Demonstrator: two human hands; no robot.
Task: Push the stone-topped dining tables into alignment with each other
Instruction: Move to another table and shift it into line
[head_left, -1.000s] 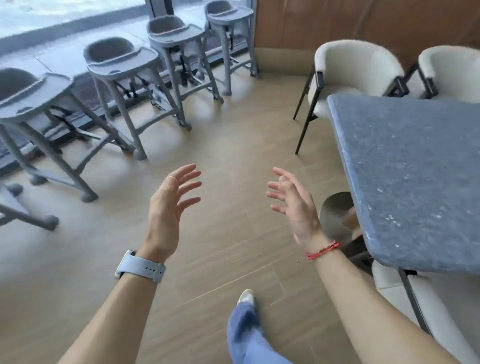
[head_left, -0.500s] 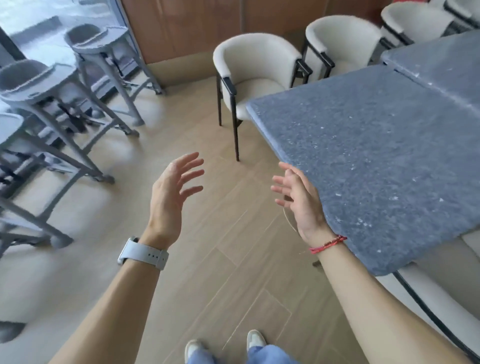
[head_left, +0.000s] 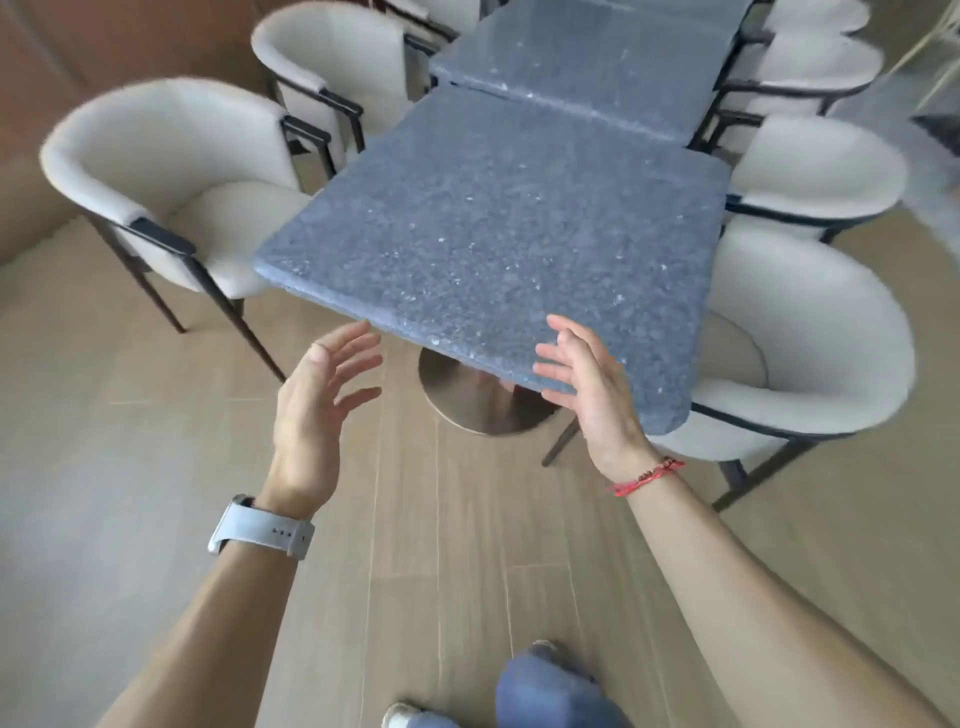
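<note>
Blue-grey speckled stone tops the nearest dining surface (head_left: 498, 228), meeting a second stone surface (head_left: 587, 62) slightly out of line, cream armchairs (head_left: 171, 171) flanking, while left hand (head_left: 322, 395) and right hand (head_left: 592, 384) hover at its near edge, each grip released, fingers spread.

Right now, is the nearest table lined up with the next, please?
Out of line: the nearest table juts rightward past the next table.

Left hand (head_left: 317, 402) and right hand (head_left: 592, 387) reach, fingers spread, toward the near stone table (head_left: 498, 234) edge.
</note>
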